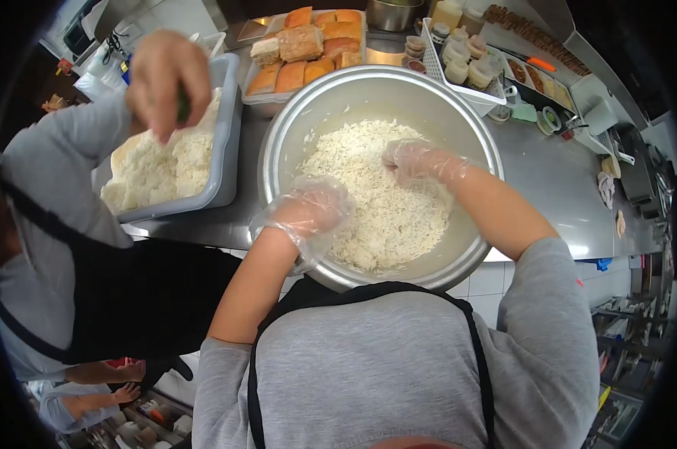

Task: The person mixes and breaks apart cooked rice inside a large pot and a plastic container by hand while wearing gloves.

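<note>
A big round metal bowl [282, 123] holds loose white rice [379, 213]. My left hand [316, 206], in a clear plastic glove, rests at the left side of the rice, knuckles up, its fingertips hidden. Opposite it, my right hand [417, 161], gloved the same way, has its curled fingers pressed into the rice near the middle. A few grains stick to the bowl's inner wall.
On the left, a co-worker's hand [170, 86] is above a grey tub [230, 135] of packed rice [166, 165]. Behind the bowl stand a tray of orange-topped blocks [301, 45] and a white basket [435, 56] of bottles. The steel counter [548, 176] runs right.
</note>
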`<state>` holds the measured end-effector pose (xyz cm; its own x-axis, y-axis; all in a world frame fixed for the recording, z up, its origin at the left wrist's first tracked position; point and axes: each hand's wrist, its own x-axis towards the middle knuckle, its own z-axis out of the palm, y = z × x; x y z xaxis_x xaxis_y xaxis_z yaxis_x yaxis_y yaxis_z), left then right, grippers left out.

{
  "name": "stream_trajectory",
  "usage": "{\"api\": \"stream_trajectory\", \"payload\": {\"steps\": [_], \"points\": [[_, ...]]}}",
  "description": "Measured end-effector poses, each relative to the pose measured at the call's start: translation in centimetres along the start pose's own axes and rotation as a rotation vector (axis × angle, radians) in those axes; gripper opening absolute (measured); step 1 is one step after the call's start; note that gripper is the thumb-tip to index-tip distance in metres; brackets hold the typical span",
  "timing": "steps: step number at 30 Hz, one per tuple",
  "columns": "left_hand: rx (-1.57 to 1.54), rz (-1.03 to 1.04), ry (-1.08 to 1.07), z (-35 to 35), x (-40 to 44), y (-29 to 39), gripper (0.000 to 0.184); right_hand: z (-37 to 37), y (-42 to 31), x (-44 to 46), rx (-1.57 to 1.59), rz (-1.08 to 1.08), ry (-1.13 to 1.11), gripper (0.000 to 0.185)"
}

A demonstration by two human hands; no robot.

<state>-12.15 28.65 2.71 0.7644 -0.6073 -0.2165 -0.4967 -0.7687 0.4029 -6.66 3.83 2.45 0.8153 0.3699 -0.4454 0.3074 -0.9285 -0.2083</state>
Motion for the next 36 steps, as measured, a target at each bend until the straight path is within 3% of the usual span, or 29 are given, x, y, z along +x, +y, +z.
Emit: {"api": "stream_trajectory", "payload": {"steps": [5, 7, 9, 10, 12, 13, 14, 16, 17, 18, 20, 23, 25, 26, 28, 32, 36], "points": [[-0.041, -0.035, -0.107, -1.0, 0.5, 0.1, 0.035, 2.2, 2.2, 2.0, -0.001, 0.021, 0.111, 0.013], [0.013, 0.034, 0.019, 0.4, 0.9, -1.2, 0.039, 1.9, 1.1, 1.5, -0.064, -0.048, 0.068, 0.011], [-0.069, -0.027, 0.186, 0.4, 1.6, -1.6, 0.042, 0.5, -1.3, 0.5, -0.136, -0.057, -0.259, 0.006], [-0.105, -0.1, 0.229, -1.7, 0.9, -0.3, 0.042, 0.5, -2.5, 0.6, -0.132, -0.079, -0.28, 0.006], [-0.14, -0.186, 0.271, -3.1, 0.7, 0.0, 0.043, 0.3, -4.8, 1.0, 0.241, -0.155, -0.1, 0.006], [-0.217, -0.139, 0.391, -2.6, 0.9, -0.6, 0.043, -0.6, -5.9, 2.3, 0.165, -0.102, -0.15, 0.017], [-0.291, -0.089, 0.515, -2.1, 1.3, -1.0, 0.044, -0.5, -6.4, 3.5, 0.164, -0.109, -0.157, 0.017], [-0.357, -0.06, 0.6, -1.5, 2.0, -1.7, 0.045, 0.3, -6.9, 5.8, 0.119, -0.197, 0.17, 0.018], [-0.421, -0.023, 0.689, -1.5, 2.4, -2.1, 0.047, 0.5, -7.2, 6.9, 0.119, -0.204, 0.169, 0.018], [-0.42, -0.028, 0.69, -1.6, 2.5, -2.3, 0.047, 0.9, -7.6, 7.9, 0.116, -0.26, 0.295, 0.018], [-0.816, -0.009, 0.636, -1.6, 2.4, -2.4, 0.048, 3.1, -6.9, 9.8, 0.12, -0.311, 0.413, 0.019], [-0.811, -0.073, 0.558, -3.1, 1.5, -1.3, 0.049, 6.2, -6.4, 11.4, 0.226, -0.576, 0.556, 0.021], [-0.764, -0.067, 0.581, -2.7, 1.9, -1.5, 0.049, 6.6, -8.4, 9.5, 0.015, -0.457, 0.129, 0.039], [-0.711, -0.06, 0.608, -2.6, 2.2, -1.8, 0.048, 5.9, -8.8, 8.3, 0.016, -0.455, 0.128, 0.039], [-0.753, -0.033, 0.585, -2.0, 2.5, -2.6, 0.048, 2.7, -11.1, 4.0, 0.059, -0.37, -0.307, 0.034], [-0.809, -0.074, 0.538, -2.7, 2.0, -1.6, 0.046, 4.8, -11.4, 1.0, 0.015, -0.555, -0.293, 0.027], [-0.766, -0.033, 0.557, -2.2, 2.0, -2.0, 0.046, 3.3, -11.0, -2.3, 0.009, -0.298, -0.574, 0.027]]}}
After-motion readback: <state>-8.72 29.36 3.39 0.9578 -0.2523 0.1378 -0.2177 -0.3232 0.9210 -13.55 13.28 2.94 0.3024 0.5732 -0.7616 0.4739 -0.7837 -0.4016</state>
